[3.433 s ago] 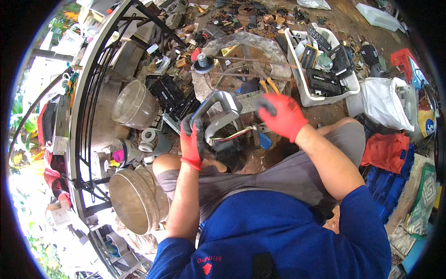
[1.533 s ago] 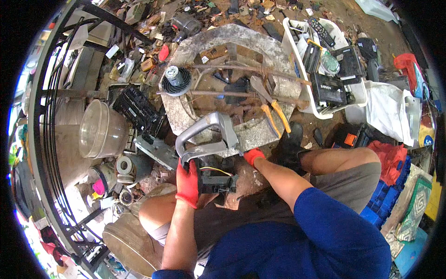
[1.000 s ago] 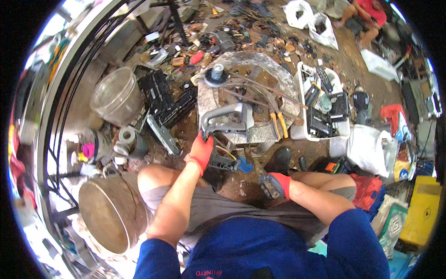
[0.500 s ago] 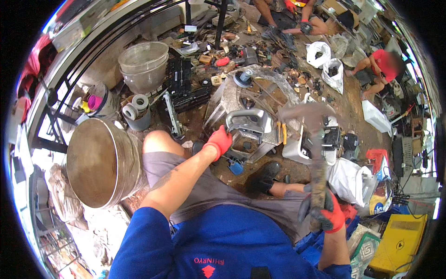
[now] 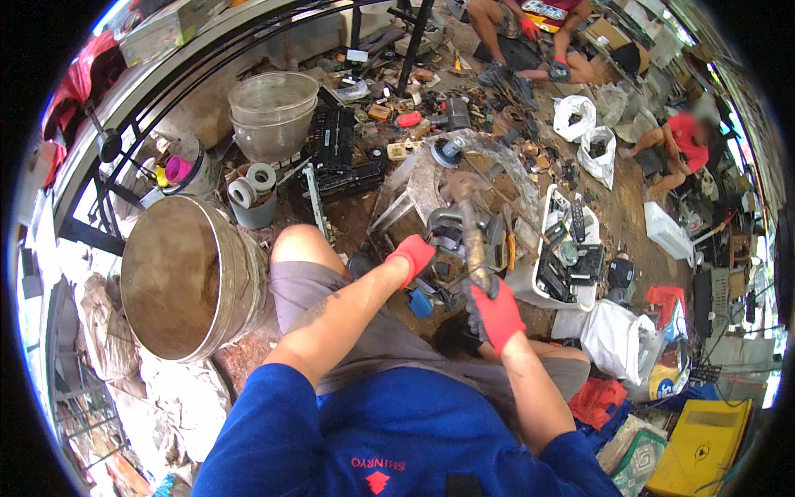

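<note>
My right hand (image 5: 497, 316), in a red and dark glove, is wrapped round the handle of a hammer (image 5: 475, 248). The hammer's blurred head lies over a grey appliance part with a loop handle (image 5: 447, 225). My left hand (image 5: 414, 255), in a red glove, is closed at the near left edge of that part; its fingertips are hidden. The part rests on a worn, dirty grey stand (image 5: 497, 147), partly covered by the hammer. A round disc with a metal cylinder (image 5: 448, 151) sits toward the stand's far side. Orange-handled pliers (image 5: 511, 242) are just right of the part.
A white bin (image 5: 542, 288) of black electronic pieces stands on the right. At left are a large metal pot (image 5: 224, 282), stacked clear buckets (image 5: 273, 116) and a grey pail with rolls (image 5: 255, 213). Scrap litters the far floor. Two people (image 5: 542, 33) sit farther off.
The hammer has swung from the right, down and left over the appliance part, with my right hand following. My left hand stays at the part. The view has shifted slightly.
</note>
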Action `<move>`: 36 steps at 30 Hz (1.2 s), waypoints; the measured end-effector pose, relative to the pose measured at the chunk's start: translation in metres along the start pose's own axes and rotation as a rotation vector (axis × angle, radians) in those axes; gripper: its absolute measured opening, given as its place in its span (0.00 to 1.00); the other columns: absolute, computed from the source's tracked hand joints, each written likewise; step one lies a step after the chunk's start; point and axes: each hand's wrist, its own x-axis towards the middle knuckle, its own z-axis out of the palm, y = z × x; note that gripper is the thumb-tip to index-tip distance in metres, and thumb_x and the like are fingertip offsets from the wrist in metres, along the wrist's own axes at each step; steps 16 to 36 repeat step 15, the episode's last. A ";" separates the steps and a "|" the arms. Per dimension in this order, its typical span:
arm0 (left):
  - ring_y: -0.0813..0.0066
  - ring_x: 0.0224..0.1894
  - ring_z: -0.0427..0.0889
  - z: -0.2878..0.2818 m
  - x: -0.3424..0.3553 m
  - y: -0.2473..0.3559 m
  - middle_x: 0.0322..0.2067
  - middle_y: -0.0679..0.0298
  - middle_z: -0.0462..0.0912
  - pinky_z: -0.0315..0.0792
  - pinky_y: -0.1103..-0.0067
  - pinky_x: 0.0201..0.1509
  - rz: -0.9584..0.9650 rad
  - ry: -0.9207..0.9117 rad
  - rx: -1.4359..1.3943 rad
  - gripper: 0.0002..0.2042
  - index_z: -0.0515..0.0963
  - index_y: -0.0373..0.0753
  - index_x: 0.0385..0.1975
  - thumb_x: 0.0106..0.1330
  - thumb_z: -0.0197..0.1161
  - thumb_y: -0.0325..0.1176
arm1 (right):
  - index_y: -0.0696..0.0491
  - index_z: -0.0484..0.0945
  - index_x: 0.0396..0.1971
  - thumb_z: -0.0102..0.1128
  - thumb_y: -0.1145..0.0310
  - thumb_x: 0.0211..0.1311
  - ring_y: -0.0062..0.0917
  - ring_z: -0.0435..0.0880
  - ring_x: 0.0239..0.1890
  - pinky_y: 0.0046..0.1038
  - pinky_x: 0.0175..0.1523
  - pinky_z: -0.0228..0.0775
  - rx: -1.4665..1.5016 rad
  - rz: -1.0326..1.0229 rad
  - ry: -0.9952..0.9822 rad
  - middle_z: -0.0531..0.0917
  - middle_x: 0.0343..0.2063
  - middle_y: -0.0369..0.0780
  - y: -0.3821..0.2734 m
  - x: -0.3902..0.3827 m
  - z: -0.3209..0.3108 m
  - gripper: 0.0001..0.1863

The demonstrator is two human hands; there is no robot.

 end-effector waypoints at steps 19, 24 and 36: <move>0.42 0.54 0.80 -0.013 -0.017 0.021 0.44 0.37 0.82 0.76 0.59 0.54 -0.103 -0.032 0.007 0.21 0.84 0.32 0.41 0.60 0.61 0.46 | 0.49 0.62 0.70 0.60 0.50 0.68 0.34 0.85 0.51 0.42 0.55 0.74 -0.031 0.221 0.087 0.81 0.52 0.55 0.028 0.008 -0.011 0.35; 0.42 0.54 0.80 -0.013 -0.017 0.021 0.44 0.37 0.82 0.76 0.59 0.54 -0.103 -0.032 0.007 0.21 0.84 0.32 0.41 0.60 0.61 0.46 | 0.49 0.62 0.70 0.60 0.50 0.68 0.34 0.85 0.51 0.42 0.55 0.74 -0.031 0.221 0.087 0.81 0.52 0.55 0.028 0.008 -0.011 0.35; 0.42 0.54 0.80 -0.013 -0.017 0.021 0.44 0.37 0.82 0.76 0.59 0.54 -0.103 -0.032 0.007 0.21 0.84 0.32 0.41 0.60 0.61 0.46 | 0.49 0.62 0.70 0.60 0.50 0.68 0.34 0.85 0.51 0.42 0.55 0.74 -0.031 0.221 0.087 0.81 0.52 0.55 0.028 0.008 -0.011 0.35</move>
